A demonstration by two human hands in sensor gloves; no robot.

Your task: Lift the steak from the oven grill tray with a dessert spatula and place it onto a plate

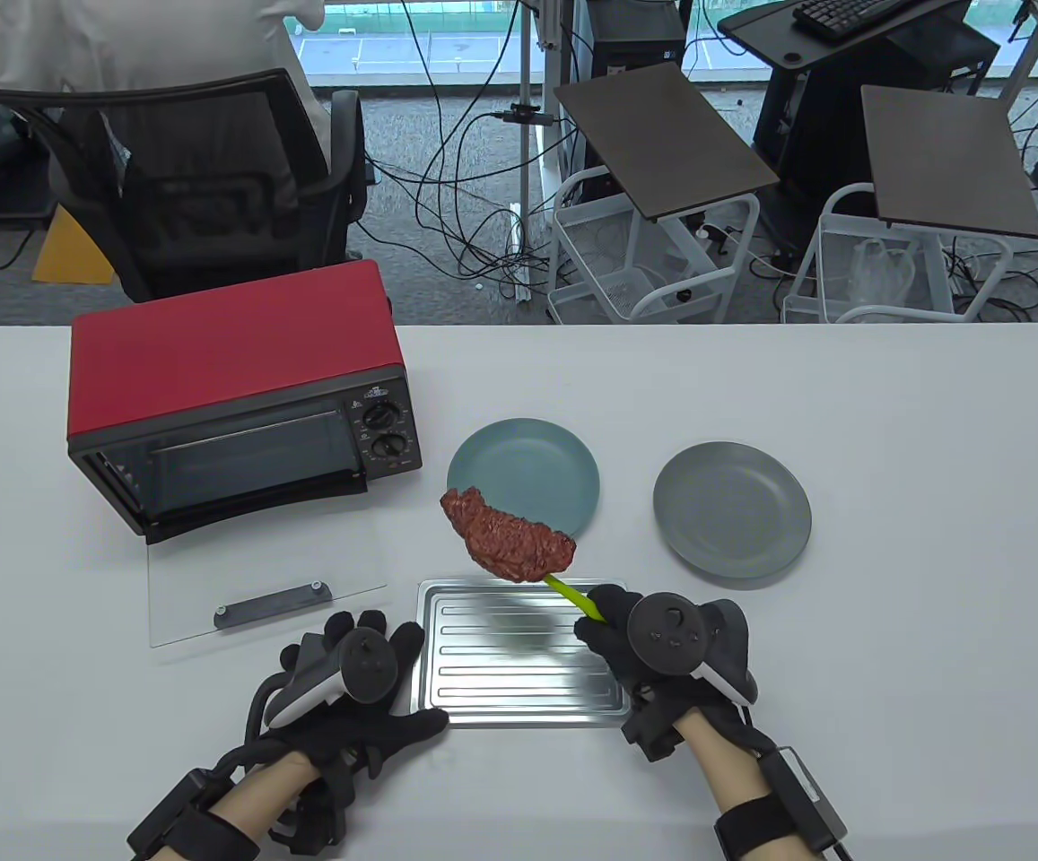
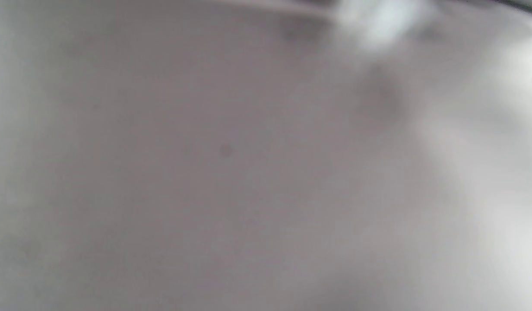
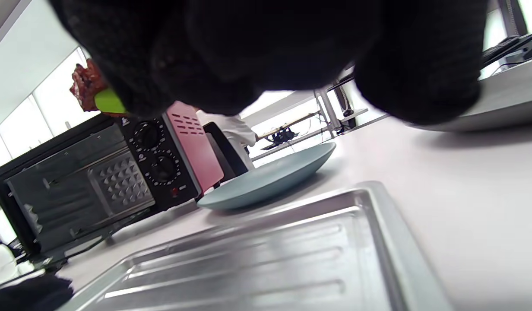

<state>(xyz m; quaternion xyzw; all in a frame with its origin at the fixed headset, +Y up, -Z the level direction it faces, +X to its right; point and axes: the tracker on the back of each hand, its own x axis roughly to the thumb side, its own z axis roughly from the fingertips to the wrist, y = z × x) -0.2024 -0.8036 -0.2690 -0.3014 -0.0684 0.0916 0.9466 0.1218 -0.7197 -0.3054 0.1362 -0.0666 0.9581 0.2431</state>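
Bright, even daylight enters through the windows (image 1: 447,36) behind the bench (image 1: 886,404), leaving only soft shadows. The table view is sharp, with blurred reflections on the grill tray (image 1: 519,655). The left wrist view is a featureless grey blur. In the right wrist view, the near right hand (image 3: 270,47) is a dark, unfocused mass against blown-out windows.

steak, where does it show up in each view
Table view: the reddish-brown steak sits mid-frame, raised on the green spatula, overlapping the blue round plate.
Left wrist view: not visible, only blur.
Right wrist view: upper left, beside the glove.
Shared landmark: the blue round plate.
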